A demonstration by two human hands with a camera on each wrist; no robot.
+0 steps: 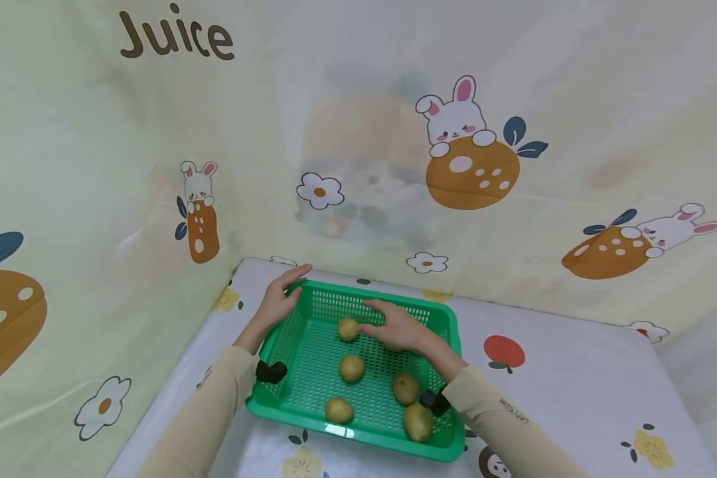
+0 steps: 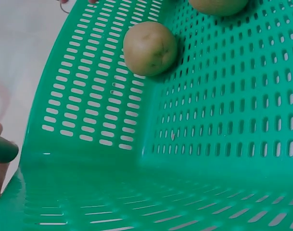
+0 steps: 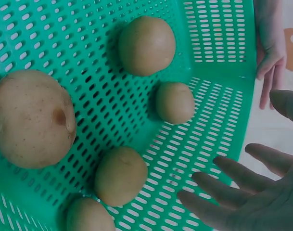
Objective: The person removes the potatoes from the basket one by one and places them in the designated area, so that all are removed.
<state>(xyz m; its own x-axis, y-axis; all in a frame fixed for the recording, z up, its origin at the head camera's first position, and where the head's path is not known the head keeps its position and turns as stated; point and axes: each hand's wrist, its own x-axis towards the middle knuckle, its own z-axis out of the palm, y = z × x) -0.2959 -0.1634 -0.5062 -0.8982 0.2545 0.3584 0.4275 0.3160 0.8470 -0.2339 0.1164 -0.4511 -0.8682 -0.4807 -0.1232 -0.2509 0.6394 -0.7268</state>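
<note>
Several potatoes lie in a green plastic basket with slotted walls. My left hand is at the basket's far left corner, its fingers extended along the outside of the rim; in the left wrist view its thumb shows beside the rim. Over the far part of the basket, my right hand is spread, holding nothing. One potato sits just left of its fingertips, and another is partly hidden beneath it. In the right wrist view, a large potato with a brown spot is closest to the camera.
The basket stands on a table with a white printed cloth. Behind and to the left hang pale printed curtains, close to the table's far edge. More potatoes lie at the basket's near side, beside my right wrist.
</note>
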